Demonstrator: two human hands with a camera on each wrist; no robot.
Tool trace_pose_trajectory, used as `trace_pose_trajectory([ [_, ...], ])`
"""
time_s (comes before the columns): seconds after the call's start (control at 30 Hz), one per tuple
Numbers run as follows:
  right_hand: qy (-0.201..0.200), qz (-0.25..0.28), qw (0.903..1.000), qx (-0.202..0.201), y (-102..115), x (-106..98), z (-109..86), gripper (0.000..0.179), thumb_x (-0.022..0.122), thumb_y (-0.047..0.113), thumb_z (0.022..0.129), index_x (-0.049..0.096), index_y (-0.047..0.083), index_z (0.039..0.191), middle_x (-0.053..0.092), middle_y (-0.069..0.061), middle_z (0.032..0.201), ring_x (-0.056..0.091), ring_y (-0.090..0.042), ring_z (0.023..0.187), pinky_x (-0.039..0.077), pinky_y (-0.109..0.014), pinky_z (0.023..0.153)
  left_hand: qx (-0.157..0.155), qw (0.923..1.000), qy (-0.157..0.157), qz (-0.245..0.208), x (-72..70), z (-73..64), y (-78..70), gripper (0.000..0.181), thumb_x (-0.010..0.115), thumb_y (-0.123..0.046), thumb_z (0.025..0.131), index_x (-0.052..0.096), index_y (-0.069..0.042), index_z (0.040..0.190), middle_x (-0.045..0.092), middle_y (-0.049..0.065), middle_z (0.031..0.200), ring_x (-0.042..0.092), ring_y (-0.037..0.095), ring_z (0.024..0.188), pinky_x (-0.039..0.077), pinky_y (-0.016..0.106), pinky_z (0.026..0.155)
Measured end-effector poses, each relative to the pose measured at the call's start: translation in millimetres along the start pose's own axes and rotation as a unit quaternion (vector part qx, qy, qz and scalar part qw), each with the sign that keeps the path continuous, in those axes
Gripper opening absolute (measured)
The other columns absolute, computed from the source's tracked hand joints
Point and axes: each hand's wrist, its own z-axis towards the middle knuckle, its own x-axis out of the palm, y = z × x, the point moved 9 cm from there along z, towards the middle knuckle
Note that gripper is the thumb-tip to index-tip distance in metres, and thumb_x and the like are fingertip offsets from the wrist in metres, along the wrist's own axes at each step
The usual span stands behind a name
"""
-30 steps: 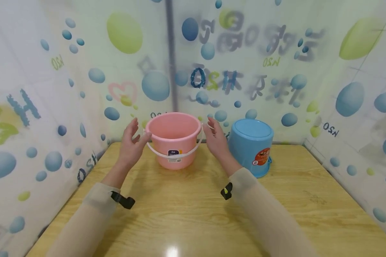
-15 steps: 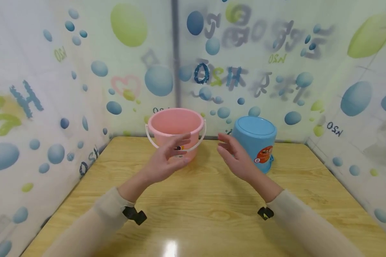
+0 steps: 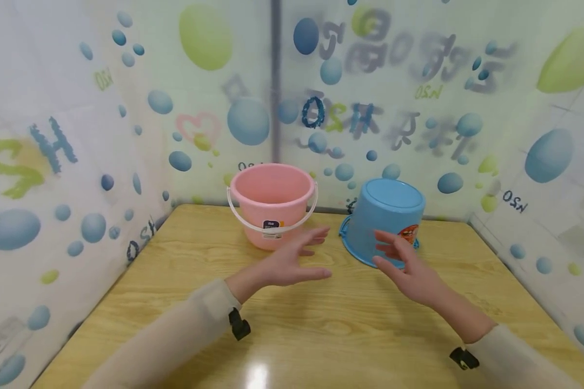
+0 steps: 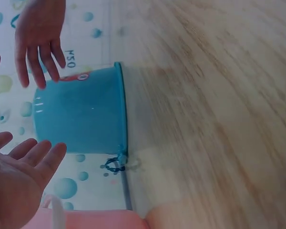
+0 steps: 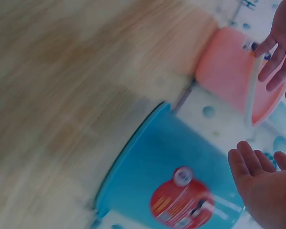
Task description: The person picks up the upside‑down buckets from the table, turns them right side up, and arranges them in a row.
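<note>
- Two buckets stand at the far edge of your wooden table (image 3: 321, 324): pink bucket (image 3: 271, 202) upright, blue bucket (image 3: 386, 219) upside down just beside it.
- Your left hand (image 3: 292, 262) hovers, fingers spread, holding nothing, before the pink bucket.
- Your right hand (image 3: 409, 270) is likewise spread, near the blue bucket.

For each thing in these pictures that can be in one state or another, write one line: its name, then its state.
Pink bucket: upright, mouth open upward, white handle hanging down at the front.
Blue bucket: upside down, bottom facing up, tilted slightly, rim on the table.
Left hand: open, fingers spread, holding nothing, in front of the pink bucket.
Right hand: open, fingers spread, holding nothing, just in front of the blue bucket.
</note>
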Motion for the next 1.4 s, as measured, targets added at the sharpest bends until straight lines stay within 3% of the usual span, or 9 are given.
trace_pose_trajectory([
  [0.17,-0.025,-0.034,0.9989,0.021,-27.7,-32.8,-19.3,0.055,0.063,0.014,0.113,0.043,-0.001,0.162,0.054,-0.024,0.16,0.065,-0.03,0.135,0.046,-0.006,0.104,-0.034,0.9993,0.007,0.013,9.8,23.1,18.6,0.093,0.083,-0.03,0.1,0.029,-0.019,0.175,0.038,0.009,0.177,0.042,0.029,0.163,0.046,0.047,0.128],
  [0.23,-0.031,-0.042,0.998,0.038,-42.3,-44.2,-24.0,0.056,0.063,0.014,0.113,0.042,-0.001,0.163,0.053,-0.026,0.159,0.065,-0.031,0.134,0.046,-0.005,0.101,-0.045,0.9988,0.011,0.014,14.3,33.1,26.6,0.094,0.083,-0.032,0.1,0.028,-0.018,0.175,0.037,0.011,0.178,0.041,0.031,0.163,0.045,0.048,0.128],
  [0.3,-0.029,-0.049,0.9964,0.063,-59.6,-53.1,-26.7,0.06,0.063,0.016,0.113,0.038,-0.003,0.164,0.05,-0.03,0.16,0.064,-0.04,0.135,0.046,-0.005,0.099,-0.051,0.9985,0.015,0.015,18.7,43.2,33.6,0.095,0.083,-0.033,0.099,0.027,-0.017,0.175,0.037,0.012,0.178,0.042,0.033,0.163,0.045,0.05,0.128],
  [0.43,-0.006,-0.065,0.9898,0.127,-91.9,-63.3,-30.1,0.076,0.063,0.027,0.114,0.024,-0.006,0.169,0.039,-0.04,0.164,0.054,-0.06,0.141,0.06,-0.043,0.11,-0.053,0.9981,0.024,0.023,27.9,63.5,45.9,0.099,0.085,-0.037,0.098,0.027,-0.015,0.176,0.035,0.012,0.179,0.043,0.037,0.162,0.044,0.055,0.128],
  [0.53,0.021,-0.067,0.9851,0.157,-109.4,-63.6,-30.1,0.087,0.065,0.031,0.113,0.014,-0.008,0.171,0.033,-0.044,0.165,0.048,-0.066,0.143,0.048,-0.077,0.111,-0.065,0.9968,0.031,0.034,32.7,75.1,54.5,0.104,0.085,-0.041,0.097,0.024,-0.013,0.176,0.031,0.013,0.181,0.042,0.038,0.162,0.042,0.058,0.129],
  [0.77,0.075,-0.056,0.9772,0.19,-135.1,-56.7,-21.8,0.102,0.071,0.031,0.109,0.002,-0.013,0.169,0.02,-0.049,0.167,0.037,-0.073,0.145,0.038,-0.083,0.115,-0.086,0.9948,0.028,0.045,35.6,95.1,67.7,0.107,0.086,-0.042,0.096,0.022,-0.018,0.177,0.031,0.008,0.181,0.039,0.039,0.164,0.037,0.054,0.133],
  [0.93,0.11,-0.07,0.9692,0.209,-146.1,-50.4,-15.9,0.114,0.078,0.037,0.104,-0.001,-0.015,0.168,0.011,-0.048,0.17,0.032,-0.075,0.146,0.038,-0.083,0.116,-0.136,0.9892,0.02,0.051,35.5,101.0,81.7,0.113,0.089,-0.045,0.093,0.019,-0.02,0.178,0.027,0.007,0.183,0.029,0.033,0.168,0.033,0.056,0.135],
  [1.2,0.144,-0.112,0.9581,0.221,-164.5,-46.1,-8.2,0.131,0.085,0.046,0.096,-0.005,-0.017,0.166,0.012,-0.051,0.168,0.021,-0.075,0.15,0.031,-0.084,0.12,-0.161,0.9813,0.029,0.103,41.9,115.1,102.6,0.123,0.089,-0.052,0.091,0.01,-0.016,0.179,0.026,0.011,0.183,0.027,0.032,0.169,0.031,0.053,0.136],
  [1.4,0.161,-0.121,0.9508,0.236,-169.5,-45.1,-5.8,0.138,0.087,0.049,0.094,-0.011,-0.017,0.166,0.007,-0.052,0.169,0.014,-0.074,0.153,0.023,-0.084,0.123,-0.196,0.9717,0.025,0.13,44.2,121.6,112.3,0.13,0.091,-0.054,0.087,0.006,-0.018,0.179,0.027,0.011,0.183,0.026,0.036,0.169,0.029,0.055,0.136],
])
